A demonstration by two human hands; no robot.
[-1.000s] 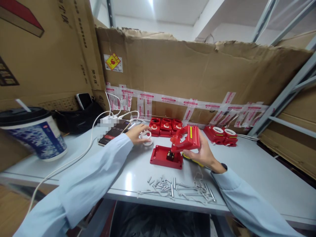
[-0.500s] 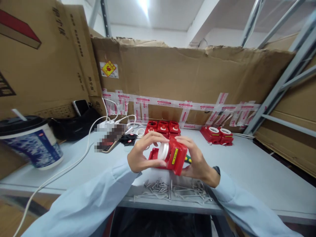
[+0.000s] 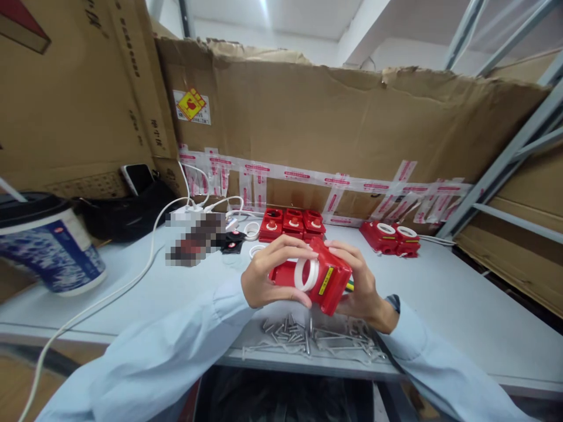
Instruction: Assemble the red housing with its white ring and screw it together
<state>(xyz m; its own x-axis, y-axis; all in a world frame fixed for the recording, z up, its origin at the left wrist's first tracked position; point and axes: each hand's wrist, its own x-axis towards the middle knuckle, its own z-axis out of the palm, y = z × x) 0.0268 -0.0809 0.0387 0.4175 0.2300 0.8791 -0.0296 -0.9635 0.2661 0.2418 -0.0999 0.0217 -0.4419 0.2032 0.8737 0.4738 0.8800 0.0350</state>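
Holding the red housing [image 3: 328,275] by its sides, our left hand [image 3: 264,278] and right hand [image 3: 363,287] grasp it; stiff, light plastic, we judge.

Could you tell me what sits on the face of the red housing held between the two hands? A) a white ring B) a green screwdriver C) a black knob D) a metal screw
A: a white ring sits on the face of the red housing, which the left hand and right hand grip above the table.
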